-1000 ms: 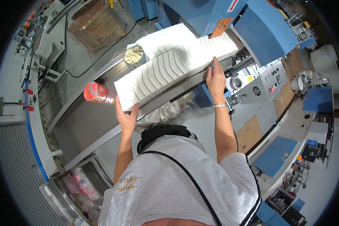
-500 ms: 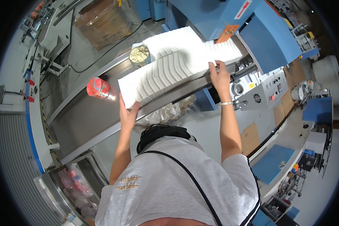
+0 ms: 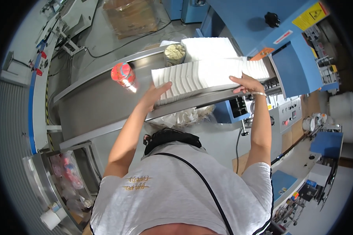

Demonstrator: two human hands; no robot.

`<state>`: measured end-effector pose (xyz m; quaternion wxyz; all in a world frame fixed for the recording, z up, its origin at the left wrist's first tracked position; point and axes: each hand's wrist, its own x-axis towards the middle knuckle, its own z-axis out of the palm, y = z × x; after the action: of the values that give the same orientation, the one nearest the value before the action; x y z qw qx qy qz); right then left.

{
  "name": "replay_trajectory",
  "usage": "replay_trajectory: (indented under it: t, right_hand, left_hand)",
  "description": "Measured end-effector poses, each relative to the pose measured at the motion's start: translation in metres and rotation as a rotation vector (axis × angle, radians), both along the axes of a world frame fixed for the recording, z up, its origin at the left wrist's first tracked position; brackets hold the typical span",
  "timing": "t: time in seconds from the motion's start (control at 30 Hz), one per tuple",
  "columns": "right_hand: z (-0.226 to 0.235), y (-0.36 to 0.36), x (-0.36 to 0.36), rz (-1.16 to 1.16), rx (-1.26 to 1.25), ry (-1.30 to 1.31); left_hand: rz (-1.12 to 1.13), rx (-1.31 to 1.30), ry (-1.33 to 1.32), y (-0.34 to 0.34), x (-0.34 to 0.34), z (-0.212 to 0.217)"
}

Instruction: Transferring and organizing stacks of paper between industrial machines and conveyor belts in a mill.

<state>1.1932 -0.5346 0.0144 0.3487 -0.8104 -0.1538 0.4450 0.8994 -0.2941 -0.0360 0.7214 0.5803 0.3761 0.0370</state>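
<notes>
A long row of white folded paper tissues (image 3: 211, 73) stands packed in a metal trough (image 3: 106, 94), its folds showing as wavy ridges at the left. My left hand (image 3: 156, 94) holds the row's left end, thumb on top and fingers against the end face. My right hand (image 3: 248, 83) grips the near side farther right, thumb over the upper edge and fingers low on the front. A second white tissue block (image 3: 208, 47) lies behind the row. Left of that block is a clear container with crumpled yellowish contents (image 3: 175, 52).
A red wrapped cylinder (image 3: 123, 75) rests in the trough left of the row. At the right the trough meets a blue machine (image 3: 290, 66) with an orange bracket (image 3: 262, 54). Plastic-bagged white scraps (image 3: 180, 117) lie beneath the near edge. A carton (image 3: 130, 17) stands beyond.
My view has shifted, moving the scene across the picture. My right hand has come down from the row's top edge to its near side. The ridges look straighter; my left hand keeps the left end.
</notes>
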Motion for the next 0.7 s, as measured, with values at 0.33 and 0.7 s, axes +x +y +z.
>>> replay_trajectory:
  t: [0.33,0.7]
  right_hand:
    - [0.001,0.058,-0.078,0.211,-0.025,-0.025]
    - [-0.002,0.190,-0.173,0.618,0.076,-0.078]
  left_hand:
    - [0.000,0.099,-0.128,0.054,-0.078,-0.003]
    - [0.340,-0.018,-0.025,0.112,-0.228,0.013]
